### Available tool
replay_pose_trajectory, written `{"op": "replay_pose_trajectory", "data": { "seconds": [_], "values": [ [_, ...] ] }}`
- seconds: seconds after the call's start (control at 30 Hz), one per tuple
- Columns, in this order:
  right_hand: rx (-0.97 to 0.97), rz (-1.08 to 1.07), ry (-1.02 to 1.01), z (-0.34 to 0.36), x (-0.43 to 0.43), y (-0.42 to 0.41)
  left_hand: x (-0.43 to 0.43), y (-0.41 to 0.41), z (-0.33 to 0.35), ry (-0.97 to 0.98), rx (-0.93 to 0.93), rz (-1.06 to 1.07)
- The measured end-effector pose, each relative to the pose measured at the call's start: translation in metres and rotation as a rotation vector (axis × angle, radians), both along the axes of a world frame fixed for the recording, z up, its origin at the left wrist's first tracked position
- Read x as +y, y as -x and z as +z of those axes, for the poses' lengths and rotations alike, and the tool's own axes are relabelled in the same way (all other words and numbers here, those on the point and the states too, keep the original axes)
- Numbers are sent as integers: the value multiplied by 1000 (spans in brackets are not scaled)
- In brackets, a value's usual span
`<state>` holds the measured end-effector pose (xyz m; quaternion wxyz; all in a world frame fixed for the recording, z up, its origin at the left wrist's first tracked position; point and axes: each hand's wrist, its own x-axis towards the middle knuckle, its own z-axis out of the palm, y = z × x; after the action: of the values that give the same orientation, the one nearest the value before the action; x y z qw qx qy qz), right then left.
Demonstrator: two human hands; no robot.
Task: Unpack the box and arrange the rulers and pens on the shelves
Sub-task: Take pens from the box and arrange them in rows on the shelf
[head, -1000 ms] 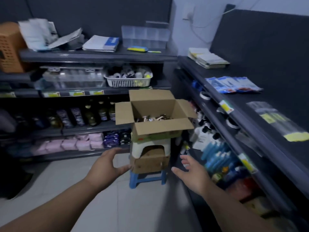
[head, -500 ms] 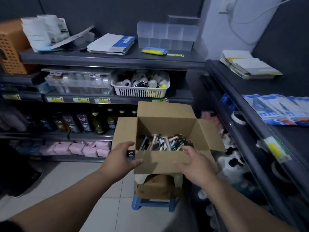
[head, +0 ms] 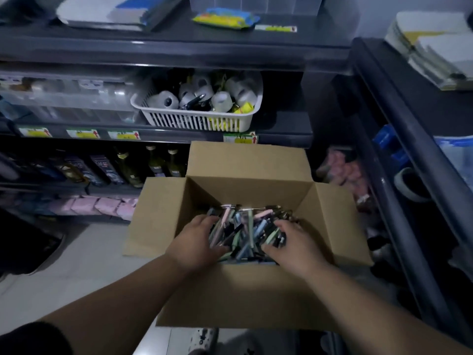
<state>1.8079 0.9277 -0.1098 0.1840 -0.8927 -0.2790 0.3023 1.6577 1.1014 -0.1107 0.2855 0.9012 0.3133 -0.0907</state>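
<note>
An open cardboard box (head: 247, 162) stands in front of me with its four flaps spread out. Inside lies a jumbled pile of pens (head: 247, 225) in pink, green, blue and black. No ruler shows in the pile. Both my hands are down in the box. My left hand (head: 195, 243) grips the left side of the pile, fingers dug in and thumb under the near pens. From the right side, my right hand (head: 293, 248) does the same. The dark shelves (head: 158, 48) rise behind the box.
A white basket (head: 199, 121) of tape rolls sits on the shelf right behind the box. Bottles (head: 128, 167) and pink packs (head: 102, 204) fill the lower shelves. A second shelf unit (head: 384, 103) with paper stacks (head: 435, 49) runs along the right. A white stool (head: 202, 338) shows under the box.
I have stepped closer and the box now fills the view. Both hands moved from the box's near edge down into the pens and closed around them.
</note>
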Motion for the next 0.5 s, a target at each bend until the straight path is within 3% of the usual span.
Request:
{"op": "replay_pose_trajectory", "data": {
  "seconds": [0.33,0.5],
  "values": [
    [82,-19,67,-48,49,-22,29,-48,-76,102,246,24],
    [206,-46,239,-80,65,-27,35,-68,-91,209,389,77]
  ]
}}
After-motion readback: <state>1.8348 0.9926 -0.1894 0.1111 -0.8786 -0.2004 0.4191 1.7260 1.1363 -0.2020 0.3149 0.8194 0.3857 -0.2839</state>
